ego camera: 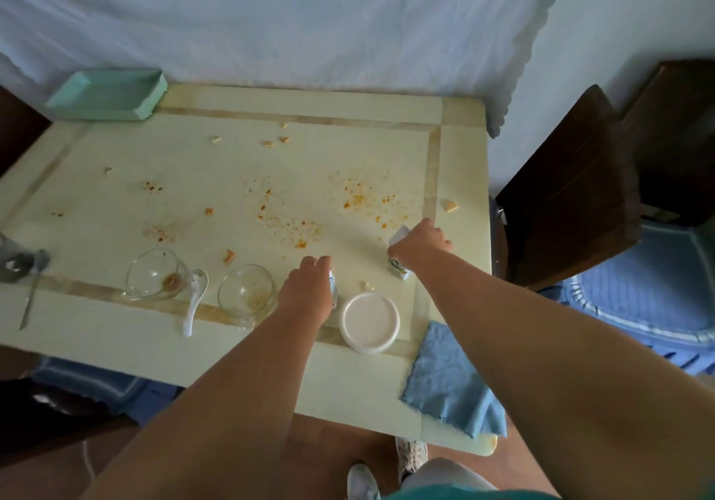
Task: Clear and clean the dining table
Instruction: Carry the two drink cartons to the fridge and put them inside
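The pale dining table [116, 348] is spattered with orange stains and food crumbs [356, 199]. My left hand [307, 288] grips a small bottle [334, 286], mostly hidden under the hand, beside a round white lidded container [369, 323]. My right hand [419, 242] grips a small printed carton [398, 267] near the right edge. Two used glass bowls [154, 275] [245, 292] stand at the front, with a white ceramic spoon [195, 298] between them. A blue cloth [450, 379] hangs over the front right edge.
A mint green tray [108, 95] sits at the far left corner. A glass with a metal spoon [33, 286] is at the left edge. Dark wooden chairs [572, 190] with blue cushions stand to the right. A white curtain hangs behind the table.
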Motion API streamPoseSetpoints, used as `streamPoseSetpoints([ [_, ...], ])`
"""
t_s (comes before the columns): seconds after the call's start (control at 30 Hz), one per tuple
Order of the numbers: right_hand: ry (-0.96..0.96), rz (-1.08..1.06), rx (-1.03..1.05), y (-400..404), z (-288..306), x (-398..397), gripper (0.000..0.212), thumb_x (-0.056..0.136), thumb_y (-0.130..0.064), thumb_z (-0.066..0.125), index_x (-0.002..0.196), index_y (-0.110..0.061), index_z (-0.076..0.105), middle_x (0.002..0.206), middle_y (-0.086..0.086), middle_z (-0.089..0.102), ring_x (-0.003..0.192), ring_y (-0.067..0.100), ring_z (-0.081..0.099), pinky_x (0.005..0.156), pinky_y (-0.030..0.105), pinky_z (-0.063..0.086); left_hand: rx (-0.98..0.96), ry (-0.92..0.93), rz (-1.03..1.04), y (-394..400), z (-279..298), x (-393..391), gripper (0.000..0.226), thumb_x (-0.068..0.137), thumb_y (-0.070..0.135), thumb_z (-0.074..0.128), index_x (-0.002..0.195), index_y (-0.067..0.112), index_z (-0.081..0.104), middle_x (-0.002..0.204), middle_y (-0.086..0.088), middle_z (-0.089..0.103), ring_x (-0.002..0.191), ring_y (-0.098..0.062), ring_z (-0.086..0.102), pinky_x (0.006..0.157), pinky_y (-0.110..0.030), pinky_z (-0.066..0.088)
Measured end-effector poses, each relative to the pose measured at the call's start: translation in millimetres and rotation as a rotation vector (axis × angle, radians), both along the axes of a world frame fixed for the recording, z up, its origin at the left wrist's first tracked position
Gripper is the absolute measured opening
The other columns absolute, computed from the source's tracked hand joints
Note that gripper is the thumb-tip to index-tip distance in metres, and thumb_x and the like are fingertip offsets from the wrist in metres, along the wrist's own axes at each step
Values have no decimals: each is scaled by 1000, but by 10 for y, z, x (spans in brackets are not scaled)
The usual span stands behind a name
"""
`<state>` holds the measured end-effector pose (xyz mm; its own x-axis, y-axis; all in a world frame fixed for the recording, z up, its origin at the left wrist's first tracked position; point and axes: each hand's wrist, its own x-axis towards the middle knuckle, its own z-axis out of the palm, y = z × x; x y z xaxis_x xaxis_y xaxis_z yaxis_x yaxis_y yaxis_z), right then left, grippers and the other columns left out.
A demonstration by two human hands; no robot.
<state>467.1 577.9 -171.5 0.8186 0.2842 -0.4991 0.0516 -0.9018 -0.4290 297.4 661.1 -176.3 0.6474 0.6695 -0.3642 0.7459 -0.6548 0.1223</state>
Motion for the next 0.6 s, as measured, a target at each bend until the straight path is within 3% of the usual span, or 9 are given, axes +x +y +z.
streamPoseSetpoints([
  [0.13,64,11,43,0,-87,71,55,84,-23,65,131,-7,42,124,12,57,111,31,58,84,33,48,25,-2,25,23,-49,33,60,84,3,62,137,19,38,127,-8,47,108,-27,59,88,-34,50],
  [0.23,80,53,67,-46,-131,63,44,84,-20,66,123,-9,49,114,12,62,103,30,63,71,30,46,67,-30,67,14,-83,55,47,87,4,57,130,13,39,123,-8,51,105,-28,60,82,-33,48],
  [0.47,-18,67,189,-145,-121,12,42,84,-21,69,120,-11,50,113,9,61,92,25,58,71,30,44,142,-252,182,25,-63,89,46,85,17,66,124,12,42,117,-5,56,101,-26,61,78,-36,52],
  [0.6,-5,-24,329,-258,51,-48,52,82,-24,73,122,-8,44,111,11,61,100,29,61,82,40,53,89,-484,281,8,89,207,49,77,14,71,118,14,45,116,-7,58,102,-28,59,78,-36,48],
])
